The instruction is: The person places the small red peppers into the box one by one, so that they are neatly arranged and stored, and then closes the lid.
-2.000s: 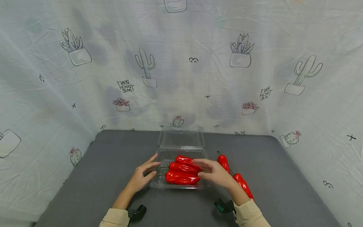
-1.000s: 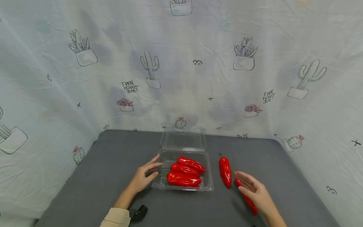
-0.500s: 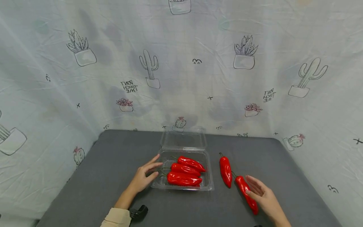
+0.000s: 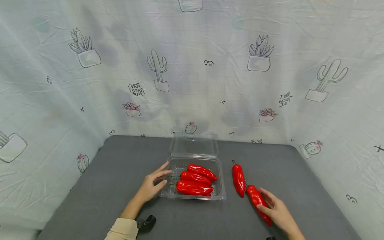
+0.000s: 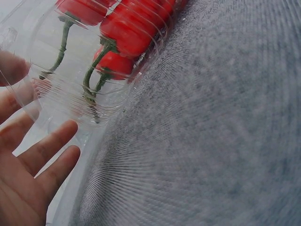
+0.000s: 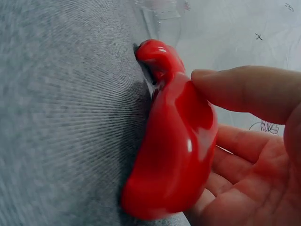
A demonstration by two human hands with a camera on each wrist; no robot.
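A clear plastic clamshell box [image 4: 222, 181] stands mid-table with its lid [image 4: 195, 146] raised at the back. Several red peppers [image 4: 194, 189] lie in it, green stems to the left. Beside the box's left wall is my left hand [image 4: 150, 187], fingers spread; in the left wrist view the fingertips [image 5: 70, 128] are at the ribbed plastic. On the right, my right hand [image 4: 278, 213] holds a red pepper [image 4: 255, 196] between thumb and fingers, and the pepper is on or just above the table. In the right wrist view the thumb [image 6: 244, 89] presses its upper side.
Another red pepper [image 4: 238, 181] lies between the box and the right hand, its lower end near the held pepper's stem. The grey tabletop [image 4: 129, 156] meets a cactus-print cloth [image 4: 192, 100] at the back and sides.
My right hand has moved from above the box to the right-hand pepper, and its thumb and fingers have closed on it. My left hand has stayed by the box.
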